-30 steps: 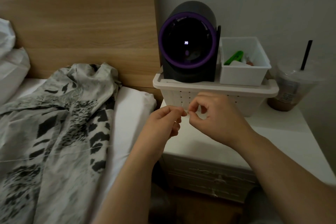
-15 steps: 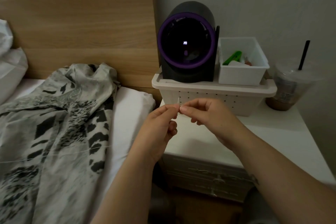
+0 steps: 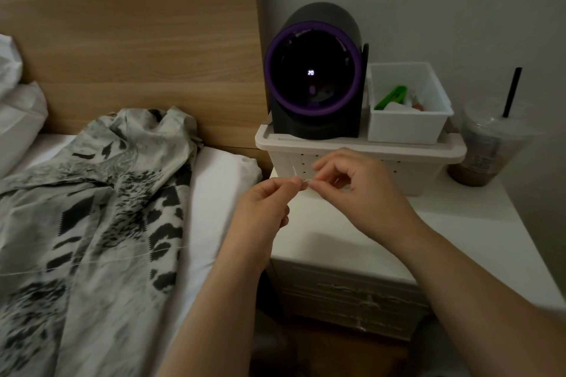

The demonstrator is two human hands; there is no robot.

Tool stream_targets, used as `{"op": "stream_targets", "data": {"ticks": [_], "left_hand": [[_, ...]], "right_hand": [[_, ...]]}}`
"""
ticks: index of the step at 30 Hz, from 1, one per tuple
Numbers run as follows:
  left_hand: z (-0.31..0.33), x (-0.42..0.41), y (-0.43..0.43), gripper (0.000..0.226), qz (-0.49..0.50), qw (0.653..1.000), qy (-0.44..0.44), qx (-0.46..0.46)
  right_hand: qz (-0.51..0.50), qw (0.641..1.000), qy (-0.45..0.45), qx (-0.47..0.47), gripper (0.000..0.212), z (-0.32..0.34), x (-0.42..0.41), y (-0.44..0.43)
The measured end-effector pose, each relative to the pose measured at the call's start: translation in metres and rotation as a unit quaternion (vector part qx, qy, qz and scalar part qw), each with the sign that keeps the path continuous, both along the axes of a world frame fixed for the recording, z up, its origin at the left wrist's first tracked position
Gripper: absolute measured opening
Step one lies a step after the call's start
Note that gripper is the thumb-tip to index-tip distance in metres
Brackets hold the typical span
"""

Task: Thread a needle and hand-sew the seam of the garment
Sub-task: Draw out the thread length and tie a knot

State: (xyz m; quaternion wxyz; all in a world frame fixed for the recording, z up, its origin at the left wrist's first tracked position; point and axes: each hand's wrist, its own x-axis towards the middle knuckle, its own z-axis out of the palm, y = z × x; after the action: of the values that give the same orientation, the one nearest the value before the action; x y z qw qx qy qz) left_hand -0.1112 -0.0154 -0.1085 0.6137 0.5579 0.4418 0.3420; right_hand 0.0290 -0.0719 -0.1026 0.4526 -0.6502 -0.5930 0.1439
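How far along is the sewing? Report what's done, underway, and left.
Done: a thread trails across the garment. Underway: left hand and right hand pinch a thread end between meeting fingertips; needle too small to make out. Left: sewing the seam; garment lies untouched on the bed.

Left hand (image 3: 260,213), right hand (image 3: 363,191) pinching thread (image 3: 294,171); garment (image 3: 92,193) beside

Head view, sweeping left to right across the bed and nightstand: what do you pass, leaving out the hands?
pillow → patterned garment → black device with purple ring → small white bin → iced drink cup
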Motion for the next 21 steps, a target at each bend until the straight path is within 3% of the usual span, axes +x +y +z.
{"op": "stream_targets", "data": {"ticks": [4, 9, 18, 21], "left_hand": [[0.001, -0.005, -0.001, 0.021, -0.03, 0.996, 0.06, 0.052], [0.003, -0.01, 0.001, 0.021, -0.071, 0.981, 0.132, 0.122], [0.004, -0.009, 0.0, 0.014, -0.034, 0.966, 0.17, 0.194], [0.002, -0.005, 0.0, 0.013, 0.002, 0.944, 0.204, 0.26]], "right_hand": [[0.039, 0.992, -0.108, 0.051, 0.009, 0.0, 0.002, 0.0], [0.094, 0.983, -0.148, 0.048, 0.023, 0.003, 0.0, -0.001], [0.071, 0.994, -0.075, -0.021, 0.01, 0.001, 0.001, -0.001], [0.053, 0.998, -0.029, -0.033, 0.012, 0.0, -0.001, -0.001]]}}
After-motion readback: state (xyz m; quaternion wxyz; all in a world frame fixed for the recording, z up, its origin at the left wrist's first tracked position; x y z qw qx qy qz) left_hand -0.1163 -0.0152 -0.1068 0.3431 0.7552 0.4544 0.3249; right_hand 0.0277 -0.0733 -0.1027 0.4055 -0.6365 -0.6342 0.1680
